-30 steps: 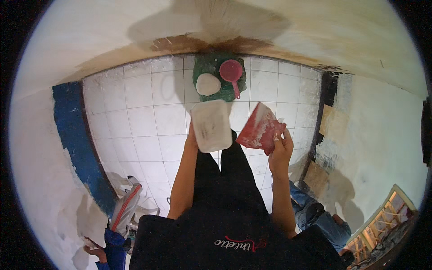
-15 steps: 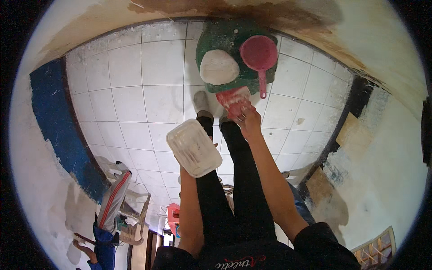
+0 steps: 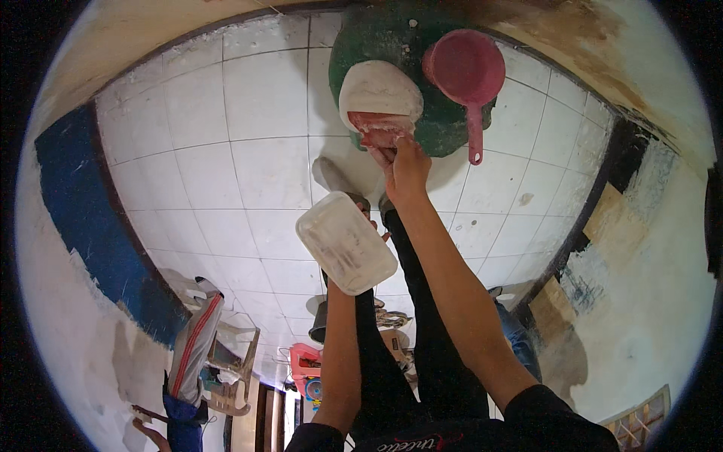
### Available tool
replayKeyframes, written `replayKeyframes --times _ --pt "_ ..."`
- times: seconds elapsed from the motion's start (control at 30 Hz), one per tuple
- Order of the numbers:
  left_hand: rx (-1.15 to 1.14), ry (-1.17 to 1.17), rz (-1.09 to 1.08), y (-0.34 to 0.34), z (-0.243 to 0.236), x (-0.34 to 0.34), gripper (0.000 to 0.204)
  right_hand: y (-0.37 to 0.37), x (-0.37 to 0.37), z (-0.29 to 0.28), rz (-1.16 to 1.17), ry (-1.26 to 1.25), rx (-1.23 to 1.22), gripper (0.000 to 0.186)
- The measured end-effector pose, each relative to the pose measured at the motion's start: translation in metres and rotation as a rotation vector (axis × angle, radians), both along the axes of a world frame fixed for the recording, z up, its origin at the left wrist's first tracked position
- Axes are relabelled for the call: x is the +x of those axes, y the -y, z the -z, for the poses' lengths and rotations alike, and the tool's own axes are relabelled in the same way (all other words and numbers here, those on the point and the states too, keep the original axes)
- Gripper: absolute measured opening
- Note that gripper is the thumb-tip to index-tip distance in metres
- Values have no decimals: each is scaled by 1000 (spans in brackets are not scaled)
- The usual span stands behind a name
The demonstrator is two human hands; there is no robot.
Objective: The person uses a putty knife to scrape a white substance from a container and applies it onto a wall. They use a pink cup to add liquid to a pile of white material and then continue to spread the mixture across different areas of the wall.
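Observation:
My right hand (image 3: 407, 167) pinches a red flat spreader (image 3: 382, 129), its face smeared with white paste. The spreader's edge overlaps the near side of a rounded whitish mass, like putty (image 3: 380, 89), on a green stool (image 3: 444, 128); whether it sits in a bowl I cannot tell. My left hand (image 3: 369, 215) is mostly hidden beneath a translucent white plastic container (image 3: 346, 242), with some fingertips showing along its right edge. The container is held tilted below the stool in view. Beside the whitish mass stands a pink dipper (image 3: 465, 68), its handle pointing toward me.
White floor tiles (image 3: 271, 173) surround the stool, and a wall rises close behind it. Another person (image 3: 192, 361) is at the lower left by a plastic chair (image 3: 237, 377). A red object (image 3: 305, 361) stands behind my legs. Scraped, patchy walls flank both sides.
My right hand has moved up with the spreader, from the stool's near edge onto the whitish mass. The container has shifted slightly right. The whole view has moved closer to the stool.

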State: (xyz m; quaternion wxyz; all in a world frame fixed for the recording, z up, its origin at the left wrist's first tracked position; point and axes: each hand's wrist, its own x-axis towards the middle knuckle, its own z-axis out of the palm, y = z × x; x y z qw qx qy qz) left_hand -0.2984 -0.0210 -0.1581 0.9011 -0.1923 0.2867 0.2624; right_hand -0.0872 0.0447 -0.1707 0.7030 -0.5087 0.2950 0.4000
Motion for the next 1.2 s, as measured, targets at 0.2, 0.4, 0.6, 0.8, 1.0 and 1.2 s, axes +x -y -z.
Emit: replayKeyframes --times 0.2,0.4,0.6,0.8,1.0,1.2 --pt "-78 -46 7 -1 10 0 67 0 5 18 -4 25 10 30" --pt "-108 18 -74 -19 1 16 74 -2 6 42 -22 43 38 32" --pt "-114 47 -119 -30 1 20 82 -1 -4 39 29 -49 9 34" --pt "-98 -30 -120 -27 3 18 79 4 0 53 6 -107 21 50" --pt "-35 31 -100 -27 2 22 69 9 -3 55 14 -150 21 43" --pt "-103 28 -141 -28 5 21 70 12 -5 45 -29 -179 -22 39"
